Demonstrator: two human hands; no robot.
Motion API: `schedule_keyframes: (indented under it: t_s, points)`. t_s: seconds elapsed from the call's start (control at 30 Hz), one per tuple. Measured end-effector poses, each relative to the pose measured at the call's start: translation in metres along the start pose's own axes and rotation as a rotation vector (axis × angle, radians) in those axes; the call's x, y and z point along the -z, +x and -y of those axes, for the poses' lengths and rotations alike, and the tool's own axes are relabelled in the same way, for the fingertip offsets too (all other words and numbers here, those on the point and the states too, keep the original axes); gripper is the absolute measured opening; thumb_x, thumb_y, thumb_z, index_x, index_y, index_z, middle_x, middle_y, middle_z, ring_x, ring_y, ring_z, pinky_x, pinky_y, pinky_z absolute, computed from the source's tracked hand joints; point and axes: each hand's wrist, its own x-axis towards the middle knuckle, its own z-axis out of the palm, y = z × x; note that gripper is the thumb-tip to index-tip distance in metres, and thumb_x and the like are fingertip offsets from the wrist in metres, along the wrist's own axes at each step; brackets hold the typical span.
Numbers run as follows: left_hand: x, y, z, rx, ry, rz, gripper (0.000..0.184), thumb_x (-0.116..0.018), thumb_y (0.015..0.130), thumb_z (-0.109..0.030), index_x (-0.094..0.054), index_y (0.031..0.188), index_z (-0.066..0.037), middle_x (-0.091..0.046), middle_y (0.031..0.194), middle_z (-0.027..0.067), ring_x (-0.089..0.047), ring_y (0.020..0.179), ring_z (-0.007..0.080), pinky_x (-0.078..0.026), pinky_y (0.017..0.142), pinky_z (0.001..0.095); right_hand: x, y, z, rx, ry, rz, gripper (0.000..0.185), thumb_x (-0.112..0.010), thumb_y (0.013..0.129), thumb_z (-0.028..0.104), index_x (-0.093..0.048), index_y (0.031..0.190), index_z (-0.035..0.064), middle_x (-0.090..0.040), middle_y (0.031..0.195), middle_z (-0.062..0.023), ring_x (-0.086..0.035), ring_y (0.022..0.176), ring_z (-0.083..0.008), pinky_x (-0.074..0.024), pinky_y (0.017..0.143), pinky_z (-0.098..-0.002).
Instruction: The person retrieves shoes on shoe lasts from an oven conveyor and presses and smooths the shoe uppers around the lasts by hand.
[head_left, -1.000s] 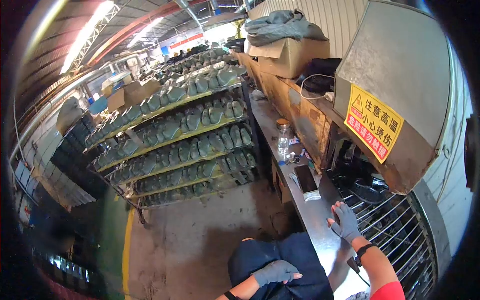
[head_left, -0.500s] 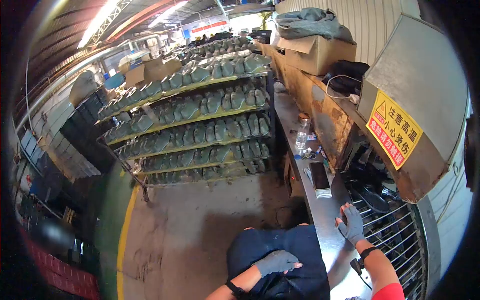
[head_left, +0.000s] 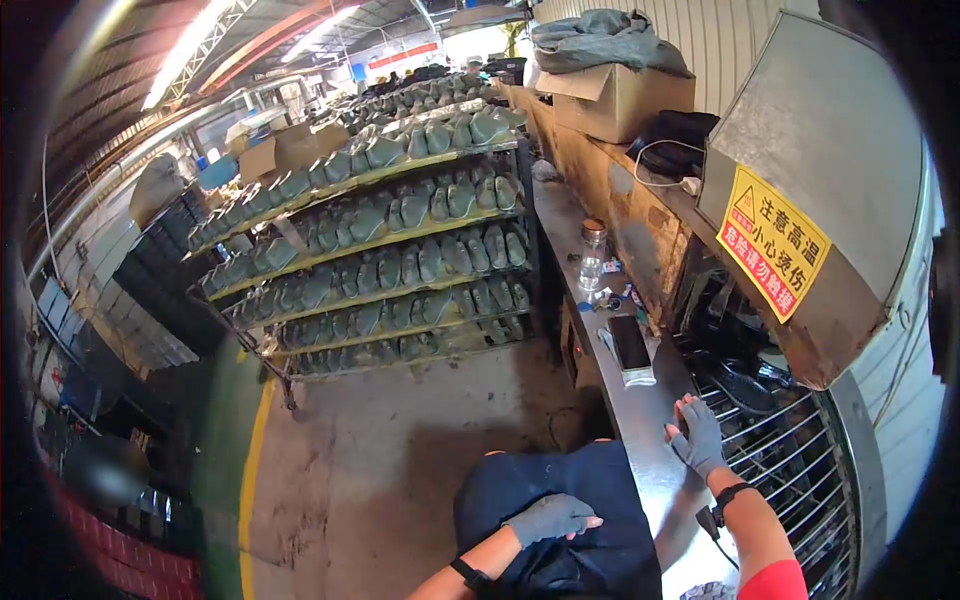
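Observation:
My left hand, in a grey fingerless glove, lies flat on the dark cloth over my lap and holds nothing. My right hand, gloved the same way, rests open on the metal bench top beside the bar grating, thumb apart from the fingers. Just beyond it on the bench, a dark-screened phone lies on something pale. Black shoe-like pieces sit on the grating at the opening under the metal hood. At the bottom edge, a grey patterned thing shows only in part.
A multi-tier rack full of grey shoe-shaped forms stands ahead. A bottle and small items stand farther along the bench. The metal hood with a yellow hot-surface warning sign overhangs the right. A cardboard box sits behind.
The view has shifted slightly, moving the surroundings a little left. Both hands keep their places, and more of the grey patterned thing shows at the bottom edge.

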Motion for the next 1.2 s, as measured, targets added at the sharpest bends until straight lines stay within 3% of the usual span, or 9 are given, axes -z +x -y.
schedule_keyframes:
  t_s: [0.07,0.23,0.3,1.2]
  points:
    - [0.001,0.001,-0.002,0.008,-0.013,-0.007,0.055,-0.061,0.107,-0.056,-0.074,0.085,-0.007,-0.071,0.073,0.0039,-0.067,0.066,0.0160,-0.054,0.069,0.0358,0.000,0.000,0.000,-0.004,0.002,0.004,0.062,-0.077,0.091,0.035,-0.064,0.142,0.0030,-0.059,0.151,-0.0234,-0.053,0.143,-0.0442,-0.0416,0.122,-0.0515]
    - [0.002,0.005,-0.002,0.054,0.003,0.013,0.054,-0.061,0.107,-0.054,-0.073,0.085,-0.007,-0.070,0.071,0.0044,-0.066,0.066,0.0171,-0.053,0.068,0.0364,0.003,0.002,0.001,-0.019,0.015,0.027,0.062,-0.076,0.091,0.035,-0.064,0.142,0.0019,-0.059,0.152,-0.0244,-0.052,0.144,-0.0445,-0.0406,0.123,-0.0514]
    - [0.001,0.005,-0.002,0.074,-0.012,0.016,0.053,-0.060,0.108,-0.052,-0.072,0.085,-0.006,-0.069,0.070,0.0048,-0.065,0.065,0.0182,-0.052,0.068,0.0369,0.003,0.002,0.000,-0.067,0.036,0.081,0.066,-0.071,0.095,0.046,-0.064,0.145,0.0028,-0.055,0.158,-0.0253,-0.048,0.150,-0.0454,-0.0370,0.125,-0.0516]
    - [0.002,0.005,0.002,0.041,0.028,0.011,0.055,-0.061,0.106,-0.056,-0.074,0.085,-0.007,-0.071,0.071,0.0048,-0.068,0.066,0.0182,-0.054,0.068,0.0369,0.006,0.003,0.003,-0.065,0.040,0.092,0.066,-0.073,0.094,0.043,-0.064,0.145,0.0026,-0.056,0.157,-0.0239,-0.048,0.149,-0.0445,-0.0371,0.126,-0.0504]
